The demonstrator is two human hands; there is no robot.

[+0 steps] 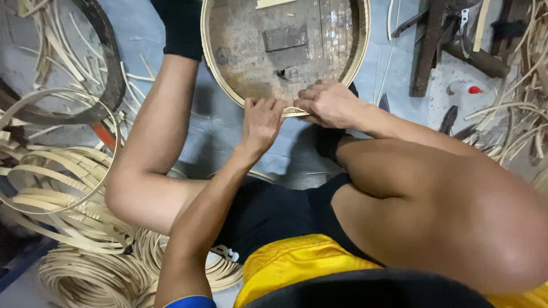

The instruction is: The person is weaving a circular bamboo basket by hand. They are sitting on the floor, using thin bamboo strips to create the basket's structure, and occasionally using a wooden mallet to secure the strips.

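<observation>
Person sits on the floor (399,68), legs spread, round wooden disc (285,45) at far centre between the knees. A thin bamboo hoop (361,54) runs around the disc's edge; its near arc sits right under both hands. Loose hoops (57,154) and coiled strips (91,279) pile up at left, near and mid. Dark tools (434,40) lie far right, a small white bottle with red cap (465,88) near them, more strips (514,125) at the right edge.

Left hand (261,122) rests on the hoop's near arc, fingers curled down and pinching the strip against the disc's rim. Right hand (328,102) is just beside it, touching, fingers closed over the same strip where the ends seem to overlap; exact grip under the knuckles cannot be told.

Judgement: the step is pressing or joining the hoop ends at the rim. Doing it well likely means keeping the strip flat against the disc, thumbs close together, even tension so the overlap doesn't spring open or kink.
</observation>
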